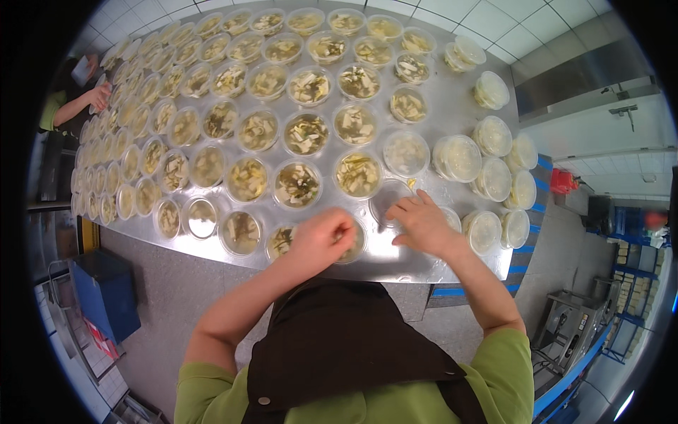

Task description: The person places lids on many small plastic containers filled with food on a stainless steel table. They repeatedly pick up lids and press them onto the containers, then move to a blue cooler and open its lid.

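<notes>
My left hand (324, 236), its fingers curled, hovers over a round clear plastic bowl (360, 249) near the table's front edge. Whether it grips something is hidden. Spread fingers of my right hand (422, 221) reach over the edge of a clear round lid or bowl (385, 199) on the steel; no firm grip shows. Under that wrist, another round container (451, 217) is partly covered. Left of my left hand stands an open bowl of broth with tofu pieces and greens (280, 241). A similar filled bowl (358, 175) is just beyond the hands.
Rows of filled bowls (307, 132) cover much of the stainless steel table (424, 265). Lidded or stacked round containers (481, 233) line its right end. A yellow scrap (411, 183) lies on the steel. At the far left, a co-worker's hand (98, 98) touches the containers.
</notes>
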The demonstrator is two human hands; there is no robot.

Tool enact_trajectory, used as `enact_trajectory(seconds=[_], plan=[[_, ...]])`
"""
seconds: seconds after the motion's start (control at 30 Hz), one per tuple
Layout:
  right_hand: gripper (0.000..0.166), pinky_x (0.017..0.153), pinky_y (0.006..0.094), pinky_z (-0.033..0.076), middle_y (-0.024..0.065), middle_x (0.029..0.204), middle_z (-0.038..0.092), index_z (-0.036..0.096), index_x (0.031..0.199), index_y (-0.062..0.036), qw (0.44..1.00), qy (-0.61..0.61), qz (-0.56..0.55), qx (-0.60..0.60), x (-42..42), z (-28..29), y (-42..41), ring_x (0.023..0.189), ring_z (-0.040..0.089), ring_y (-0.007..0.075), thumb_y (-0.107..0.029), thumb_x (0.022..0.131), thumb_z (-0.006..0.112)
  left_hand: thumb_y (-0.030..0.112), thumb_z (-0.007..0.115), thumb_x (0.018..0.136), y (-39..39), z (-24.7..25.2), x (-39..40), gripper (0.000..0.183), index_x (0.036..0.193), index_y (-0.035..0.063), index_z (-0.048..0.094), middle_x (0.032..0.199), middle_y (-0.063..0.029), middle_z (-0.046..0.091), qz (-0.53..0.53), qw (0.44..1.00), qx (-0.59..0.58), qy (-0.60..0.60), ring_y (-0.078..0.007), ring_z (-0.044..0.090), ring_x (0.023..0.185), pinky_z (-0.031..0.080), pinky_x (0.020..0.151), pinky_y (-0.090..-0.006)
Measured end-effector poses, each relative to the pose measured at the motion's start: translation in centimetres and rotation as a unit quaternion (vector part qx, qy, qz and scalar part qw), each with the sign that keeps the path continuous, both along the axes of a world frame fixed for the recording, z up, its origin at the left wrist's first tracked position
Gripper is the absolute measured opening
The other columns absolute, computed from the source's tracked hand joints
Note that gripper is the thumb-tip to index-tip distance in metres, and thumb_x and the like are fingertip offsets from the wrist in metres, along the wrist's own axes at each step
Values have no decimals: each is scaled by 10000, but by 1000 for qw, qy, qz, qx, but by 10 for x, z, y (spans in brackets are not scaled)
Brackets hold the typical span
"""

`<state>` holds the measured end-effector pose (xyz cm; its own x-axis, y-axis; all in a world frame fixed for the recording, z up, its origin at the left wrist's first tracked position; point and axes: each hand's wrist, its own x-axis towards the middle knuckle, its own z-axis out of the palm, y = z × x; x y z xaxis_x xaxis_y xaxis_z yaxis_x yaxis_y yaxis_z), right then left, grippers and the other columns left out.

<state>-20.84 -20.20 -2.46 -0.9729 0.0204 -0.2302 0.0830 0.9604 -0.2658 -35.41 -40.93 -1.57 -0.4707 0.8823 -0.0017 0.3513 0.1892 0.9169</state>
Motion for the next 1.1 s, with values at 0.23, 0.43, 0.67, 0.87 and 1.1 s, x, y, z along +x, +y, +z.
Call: enact_trajectory(seconds=[0.23, 0.43, 0.67, 0.87, 1.1], plan=[[163, 787, 346, 387, 62, 784, 595, 606, 856, -68, 989, 32, 61, 132, -6, -43, -21, 805, 575, 210, -86, 695, 622, 151, 623, 913, -101, -46, 36, 186, 1045, 25, 584, 909, -13, 608, 0, 921, -205, -330, -85, 566, 802, 476, 722, -248], [102, 757, 343, 393, 61, 760, 587, 602, 796, -69, 985, 46, 46, 160, -10, -44, -27, 749, 585, 211, -79, 695, 606, 134, 567, 940, -99, -70, 52, 440, 1336, 21, 413, 1120, -87, 571, 17, 888, -167, -428, -137, 587, 934, 483, 799, -276], [134, 714, 345, 425, 74, 812, 605, 559, 839, -47, 996, 64, 24, 60, -17, 7, -36, 776, 608, 228, -57, 720, 618, 128, 524, 958, -99, -74, 51, 492, 1397, 11, 335, 1211, -111, 549, 33, 858, -154, -489, -185, 599, 968, 497, 818, -310], [97, 674, 323, 484, 106, 866, 594, 500, 949, -35, 858, 26, -218, -464, -8, 55, -38, 743, 600, 193, -107, 909, 551, 240, 492, 986, -102, -74, 53, 475, 1376, -7, 379, 1199, -123, 577, 103, 822, -109, -550, -171, 602, 936, 507, 813, -304], [103, 665, 328, 492, 112, 869, 581, 525, 953, -45, 913, 75, -219, -336, -26, -43, -56, 757, 610, 236, -123, 912, 578, 298, 447, 1004, -88, -63, 53, 381, 1229, -8, 489, 1099, -115, 605, 129, 831, -121, -527, -157, 608, 858, 521, 757, -294]])
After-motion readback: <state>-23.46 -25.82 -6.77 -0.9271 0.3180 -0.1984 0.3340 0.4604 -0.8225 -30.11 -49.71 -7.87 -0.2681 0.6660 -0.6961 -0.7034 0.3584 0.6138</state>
